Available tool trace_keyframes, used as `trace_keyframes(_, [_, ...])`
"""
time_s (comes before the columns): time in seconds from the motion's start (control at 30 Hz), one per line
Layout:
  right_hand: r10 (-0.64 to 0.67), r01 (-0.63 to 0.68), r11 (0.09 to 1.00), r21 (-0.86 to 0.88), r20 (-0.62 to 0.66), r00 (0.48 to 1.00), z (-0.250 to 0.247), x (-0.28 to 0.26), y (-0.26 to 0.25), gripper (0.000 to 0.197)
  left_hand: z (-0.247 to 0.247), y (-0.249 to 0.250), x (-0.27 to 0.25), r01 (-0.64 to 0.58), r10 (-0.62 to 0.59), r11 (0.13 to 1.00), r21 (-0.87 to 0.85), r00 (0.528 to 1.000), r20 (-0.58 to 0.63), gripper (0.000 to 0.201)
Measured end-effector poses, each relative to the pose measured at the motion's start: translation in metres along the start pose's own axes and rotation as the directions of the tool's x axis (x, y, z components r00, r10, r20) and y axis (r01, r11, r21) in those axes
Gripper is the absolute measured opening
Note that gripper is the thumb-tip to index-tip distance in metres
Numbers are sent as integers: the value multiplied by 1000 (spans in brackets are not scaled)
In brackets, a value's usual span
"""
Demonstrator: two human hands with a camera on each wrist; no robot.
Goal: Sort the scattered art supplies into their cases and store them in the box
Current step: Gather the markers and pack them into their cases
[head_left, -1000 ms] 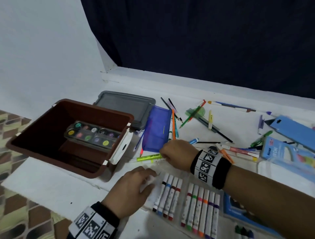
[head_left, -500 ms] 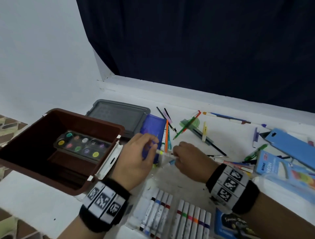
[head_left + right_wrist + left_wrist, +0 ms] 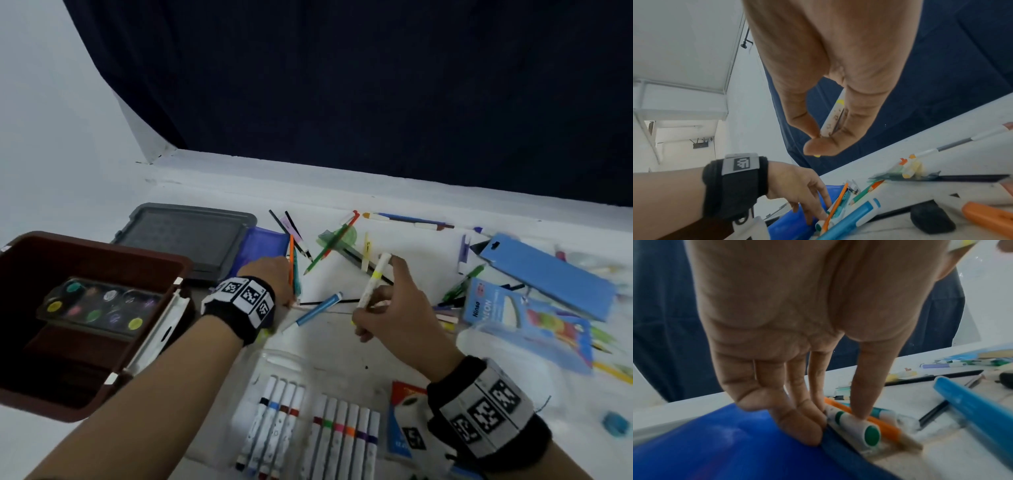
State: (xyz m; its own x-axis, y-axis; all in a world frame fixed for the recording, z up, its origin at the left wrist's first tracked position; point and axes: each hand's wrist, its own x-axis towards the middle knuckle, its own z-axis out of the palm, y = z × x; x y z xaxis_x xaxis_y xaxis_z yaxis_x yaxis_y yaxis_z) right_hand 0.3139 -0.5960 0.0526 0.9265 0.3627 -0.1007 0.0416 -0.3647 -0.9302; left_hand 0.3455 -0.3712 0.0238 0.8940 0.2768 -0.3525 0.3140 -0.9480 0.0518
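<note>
My left hand (image 3: pixel 291 291) reaches down at the right edge of the blue pouch (image 3: pixel 263 246). Its fingers and thumb pinch a white marker with a green cap (image 3: pixel 851 423), which lies on the table beside an orange pen (image 3: pixel 291 263). My right hand (image 3: pixel 368 310) is raised above the table and holds a white marker with a yellow band (image 3: pixel 374 279) upright between thumb and fingers. The brown box (image 3: pixel 102 245) stands open at the left with a paint palette (image 3: pixel 99 305) inside. A clear marker case (image 3: pixel 308 428) near me holds several markers.
A grey lid (image 3: pixel 185 236) lies behind the box. A blue pen (image 3: pixel 318 310) lies between my hands. Pencils, brushes and pens are scattered at the back. A blue card case (image 3: pixel 544 274) and a neon crayon pack (image 3: pixel 513 308) lie to the right.
My left hand left the clear case and went forward to the markers at the pouch edge. My right hand lifted the yellow-banded marker off the table and moved it right.
</note>
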Motion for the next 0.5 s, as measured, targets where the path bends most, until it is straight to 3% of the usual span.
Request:
trace_keyframes(0.07, [15, -16, 999, 30, 12, 1000, 1, -6, 0, 90, 1, 1, 2, 9, -9, 1000, 20, 1000, 1, 25])
trace_keyframes(0.13, [8, -9, 999, 33, 14, 1000, 0, -7, 0, 94, 1, 3, 4, 12, -12, 1000, 19, 1000, 2, 28])
trace_keyframes(0.27, [-31, 33, 997, -74, 32, 999, 3, -4, 1, 79, 4, 5, 1, 23, -24, 1000, -14, 999, -25, 29])
trace_keyframes(0.4, [-50, 51, 997, -53, 29, 998, 8, -6, -1, 64, 5, -5, -2, 54, -57, 996, -76, 997, -50, 39])
trace_keyframes(0.5, [-65, 66, 996, -57, 19, 998, 12, -6, 2, 58, -5, -14, -13, 67, -83, 991, -114, 986, -143, 34])
